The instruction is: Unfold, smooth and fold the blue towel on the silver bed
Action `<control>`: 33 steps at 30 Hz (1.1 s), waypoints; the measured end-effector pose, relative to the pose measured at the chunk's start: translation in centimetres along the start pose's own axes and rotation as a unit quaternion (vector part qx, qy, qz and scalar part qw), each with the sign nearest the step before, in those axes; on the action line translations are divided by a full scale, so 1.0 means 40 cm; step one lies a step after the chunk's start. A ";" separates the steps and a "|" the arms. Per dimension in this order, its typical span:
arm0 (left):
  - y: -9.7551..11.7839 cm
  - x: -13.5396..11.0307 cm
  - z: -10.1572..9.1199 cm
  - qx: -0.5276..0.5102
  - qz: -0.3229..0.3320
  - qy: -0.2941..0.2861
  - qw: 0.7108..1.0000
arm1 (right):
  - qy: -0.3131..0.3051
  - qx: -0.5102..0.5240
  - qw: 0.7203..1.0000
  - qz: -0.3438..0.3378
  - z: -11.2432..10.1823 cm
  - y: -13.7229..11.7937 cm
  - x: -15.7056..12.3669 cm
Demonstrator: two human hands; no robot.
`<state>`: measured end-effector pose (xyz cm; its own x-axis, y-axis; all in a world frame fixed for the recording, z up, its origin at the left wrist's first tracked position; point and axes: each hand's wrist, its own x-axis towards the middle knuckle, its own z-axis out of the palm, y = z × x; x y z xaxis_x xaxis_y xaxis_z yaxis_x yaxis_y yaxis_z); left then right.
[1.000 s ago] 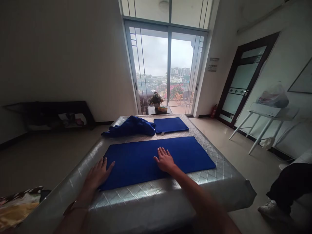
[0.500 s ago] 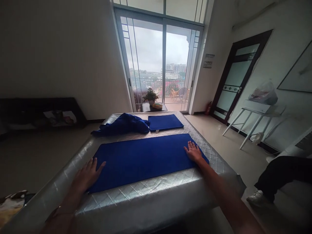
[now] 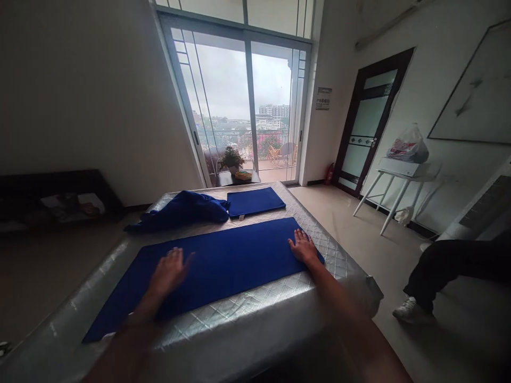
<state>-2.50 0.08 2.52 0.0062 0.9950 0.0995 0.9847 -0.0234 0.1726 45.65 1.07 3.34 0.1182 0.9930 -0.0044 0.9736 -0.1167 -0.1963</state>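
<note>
A long blue cloth [image 3: 227, 266] lies flat across the silver quilted bed cover [image 3: 223, 316], with a small white tag near its front left corner. My right hand [image 3: 304, 248] rests palm down on the cloth's right end, fingers out. Over the left part of the cloth is my left hand [image 3: 168, 272], slightly blurred, its fingers stretched; I cannot tell whether it touches the fabric. Beyond, a folded blue cloth [image 3: 256, 201] with a white label lies beside a crumpled blue cloth [image 3: 184, 208].
A small dark table with a potted plant [image 3: 232, 158] stands past the far edge, before the glass sliding door [image 3: 275, 106]. To the right are a white stool [image 3: 393, 198] bearing a box and plastic bag, and a person's dark-trousered leg [image 3: 435, 271].
My left hand has moved right and inward from the cloth's left edge. The cloth now reaches further left, showing a tag. My right hand stays on its right end; the view has swung right.
</note>
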 end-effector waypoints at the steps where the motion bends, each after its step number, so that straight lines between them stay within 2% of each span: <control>1: 0.071 0.010 0.011 -0.002 0.008 -0.003 1.000 | 0.001 -0.001 1.000 -0.001 0.000 0.001 0.000; 3: 0.196 0.028 0.034 -0.018 0.037 -0.017 0.999 | 0.004 -0.005 1.000 -0.002 0.002 0.001 0.000; 5: 0.276 0.041 0.056 -0.022 0.054 -0.029 0.998 | 0.008 -0.012 1.000 -0.003 0.005 0.002 0.001; 6: 0.295 0.044 0.066 -0.020 0.061 -0.034 0.997 | 0.009 -0.017 1.000 -0.002 0.007 0.002 0.002; 8: 0.298 0.047 0.082 -0.012 0.071 -0.040 0.997 | 0.009 -0.024 1.000 0.001 0.009 0.003 0.005; 10: 0.263 0.045 0.090 -0.006 0.070 -0.040 0.997 | 0.006 -0.027 1.000 0.000 0.010 0.004 0.009; 13: 0.166 0.036 0.086 0.002 0.045 -0.035 0.998 | 0.006 -0.027 1.000 -0.002 0.012 0.006 0.012; 20: -0.159 -0.015 0.041 0.040 -0.078 -0.033 0.996 | -0.002 -0.037 0.999 0.005 0.021 0.002 0.017; 23: -0.256 -0.036 0.030 0.054 -0.116 -0.020 0.992 | -0.007 -0.046 0.999 0.008 0.014 0.000 0.017; 26: -0.283 -0.048 0.030 0.057 -0.122 0.007 0.991 | -0.038 -0.055 0.998 0.018 -0.009 -0.006 0.021; 29: -0.269 -0.053 0.030 0.057 -0.128 0.008 0.990 | -0.048 -0.075 0.996 0.026 -0.036 -0.041 0.024; 31: -0.257 -0.055 0.026 0.056 -0.129 0.001 0.990 | -0.020 -0.080 0.997 -0.001 -0.044 -0.100 0.017; 33: -0.249 -0.057 0.022 0.053 -0.131 0.000 0.990 | 0.004 -0.060 0.996 -0.065 -0.035 -0.188 0.001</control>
<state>-12.17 -1.87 -0.27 -0.2520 0.9655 0.0654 0.9653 0.2459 0.0883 38.61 1.96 6.19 -0.0083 0.9997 0.0221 0.9970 0.0099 -0.0769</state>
